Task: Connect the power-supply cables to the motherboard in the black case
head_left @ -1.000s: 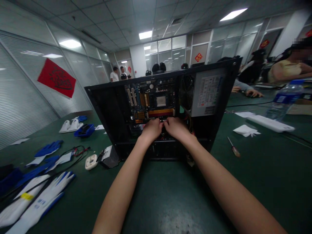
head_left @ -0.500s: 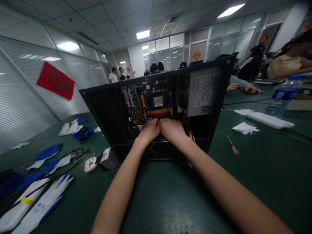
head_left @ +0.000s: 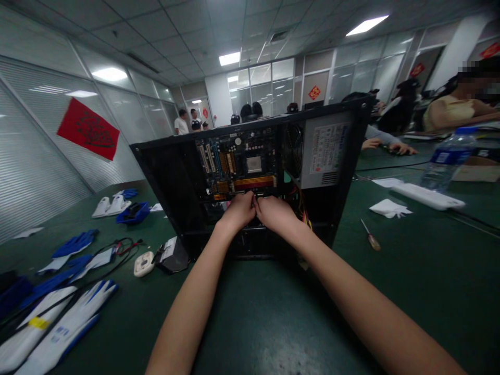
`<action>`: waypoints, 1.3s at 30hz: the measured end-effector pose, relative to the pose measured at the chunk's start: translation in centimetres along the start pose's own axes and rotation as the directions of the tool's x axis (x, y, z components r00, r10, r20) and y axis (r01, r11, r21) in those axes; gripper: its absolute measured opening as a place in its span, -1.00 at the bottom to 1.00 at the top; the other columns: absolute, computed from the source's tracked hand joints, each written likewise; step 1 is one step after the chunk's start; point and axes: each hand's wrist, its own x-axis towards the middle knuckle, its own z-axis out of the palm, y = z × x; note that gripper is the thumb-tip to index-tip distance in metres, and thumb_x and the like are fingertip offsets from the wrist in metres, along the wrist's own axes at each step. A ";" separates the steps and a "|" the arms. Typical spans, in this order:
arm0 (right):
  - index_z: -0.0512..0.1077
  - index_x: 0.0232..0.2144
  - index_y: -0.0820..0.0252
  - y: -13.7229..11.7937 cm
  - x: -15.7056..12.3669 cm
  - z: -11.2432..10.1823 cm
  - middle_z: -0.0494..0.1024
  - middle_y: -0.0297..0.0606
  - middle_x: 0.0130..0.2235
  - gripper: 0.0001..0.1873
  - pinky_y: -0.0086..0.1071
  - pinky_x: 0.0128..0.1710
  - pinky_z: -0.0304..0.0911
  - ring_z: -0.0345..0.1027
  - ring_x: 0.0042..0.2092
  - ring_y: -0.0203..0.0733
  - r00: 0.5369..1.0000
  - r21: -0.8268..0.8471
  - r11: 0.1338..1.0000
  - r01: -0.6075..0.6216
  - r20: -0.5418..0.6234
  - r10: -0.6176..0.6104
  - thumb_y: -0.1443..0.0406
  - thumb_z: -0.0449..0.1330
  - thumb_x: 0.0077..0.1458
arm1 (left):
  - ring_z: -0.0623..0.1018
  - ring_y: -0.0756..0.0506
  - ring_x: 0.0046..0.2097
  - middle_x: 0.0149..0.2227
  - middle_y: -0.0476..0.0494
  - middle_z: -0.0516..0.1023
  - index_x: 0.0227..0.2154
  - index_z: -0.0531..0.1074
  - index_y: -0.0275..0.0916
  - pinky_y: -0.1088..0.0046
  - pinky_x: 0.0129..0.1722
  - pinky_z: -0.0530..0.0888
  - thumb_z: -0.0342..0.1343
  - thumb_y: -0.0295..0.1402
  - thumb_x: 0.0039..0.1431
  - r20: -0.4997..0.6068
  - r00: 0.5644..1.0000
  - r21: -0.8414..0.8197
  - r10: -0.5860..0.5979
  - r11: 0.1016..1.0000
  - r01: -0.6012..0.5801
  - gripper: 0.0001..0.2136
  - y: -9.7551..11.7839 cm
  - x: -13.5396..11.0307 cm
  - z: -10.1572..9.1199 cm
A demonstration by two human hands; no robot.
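Left hand (head_left: 238, 212) and right hand (head_left: 276, 212) are held close together at motherboard (head_left: 241, 155) in PC case (head_left: 166, 172), grip closure can't be told; pins could be bent by uneven pressure.

A green desk (head_left: 250, 317) is carrying an open computer case (head_left: 166, 179); gloves (head_left: 72, 328) and a blue tray (head_left: 133, 215) are lying left of the case, while a screwdriver (head_left: 371, 237) and a water bottle (head_left: 449, 159) are sitting to its right.
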 end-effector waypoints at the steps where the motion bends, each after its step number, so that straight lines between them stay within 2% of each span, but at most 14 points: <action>1: 0.55 -0.05 0.32 0.0 0.0 0.0 0.62 0.18 -0.14 -0.49 -0.15 -0.15 0.41 0.57 -0.08 0.18 1.000 -0.001 1.000 0.001 0.000 -0.001 0.26 -0.18 0.41 | 0.59 -0.17 -0.19 -0.25 -0.26 0.61 -0.19 0.49 -0.30 0.39 -0.19 0.42 0.03 -0.51 0.22 -0.001 1.000 -0.001 -0.008 1.000 0.008 -0.83 0.0 0.1 0.0; 13: 0.54 -0.08 0.35 0.3 0.1 0.4 0.62 0.17 -0.15 -0.51 -0.20 -0.19 0.40 0.57 -0.10 0.17 1.000 -0.006 1.000 -0.003 -0.026 0.003 0.26 -0.16 0.40 | 0.61 -0.19 -0.14 -0.22 -0.29 0.64 -0.22 0.51 -0.32 0.39 -0.14 0.44 0.07 -0.53 0.18 -0.039 0.998 0.037 -0.049 0.998 0.050 -0.84 -0.4 0.8 0.7; 19: 0.55 -0.08 0.31 0.4 0.1 0.4 0.63 0.13 -0.14 -0.50 -0.22 -0.17 0.38 0.57 -0.10 0.14 1.000 0.022 1.000 -0.003 -0.025 0.004 0.26 -0.16 0.41 | 0.61 -0.21 -0.09 -0.21 -0.31 0.65 -0.23 0.54 -0.31 0.37 -0.09 0.45 0.04 -0.50 0.22 0.009 1.000 0.048 0.007 0.999 -0.007 -0.82 0.1 0.6 0.1; 24: 0.56 -0.08 0.30 0.4 0.1 0.3 0.64 0.11 -0.15 -0.50 -0.25 -0.17 0.38 0.58 -0.10 0.10 0.999 0.039 0.999 -0.009 -0.043 0.011 0.25 -0.17 0.41 | 0.63 -0.24 -0.08 -0.19 -0.35 0.65 -0.21 0.55 -0.33 0.35 -0.10 0.47 0.03 -0.54 0.19 0.007 1.000 0.027 0.028 0.999 -0.028 -0.79 0.6 0.0 -0.2; 28: 0.58 -0.07 0.34 0.3 0.2 0.3 0.63 0.15 -0.12 -0.50 -0.22 -0.15 0.38 0.57 -0.09 0.13 1.000 0.043 0.999 -0.013 0.005 0.013 0.24 -0.12 0.39 | 0.63 -0.24 -0.05 -0.15 -0.34 0.67 -0.19 0.56 -0.30 0.35 -0.10 0.49 0.04 -0.55 0.16 0.072 0.997 -0.016 0.039 0.999 -0.038 -0.76 0.4 -0.1 -0.1; 32: 0.60 -0.10 0.37 0.2 0.3 0.3 0.63 0.16 -0.11 -0.52 -0.24 -0.12 0.37 0.56 -0.06 0.12 1.000 0.050 0.999 -0.007 0.027 0.005 0.26 -0.09 0.37 | 0.65 -0.25 -0.06 -0.17 -0.39 0.67 -0.24 0.60 -0.32 0.35 -0.12 0.51 0.04 -0.53 0.16 0.154 0.988 0.013 0.000 1.000 -0.002 -0.77 0.5 -0.1 -0.1; 39: 0.61 -0.12 0.35 0.1 0.1 0.1 0.63 0.14 -0.11 -0.53 -0.26 -0.12 0.37 0.57 -0.08 0.09 1.000 0.054 0.998 -0.018 0.021 0.016 0.26 -0.08 0.35 | 0.66 -0.28 -0.11 -0.20 -0.46 0.67 -0.29 0.62 -0.36 0.33 -0.18 0.52 0.04 -0.51 0.15 0.164 0.986 0.056 -0.041 0.998 0.032 -0.77 1.1 -0.2 -0.6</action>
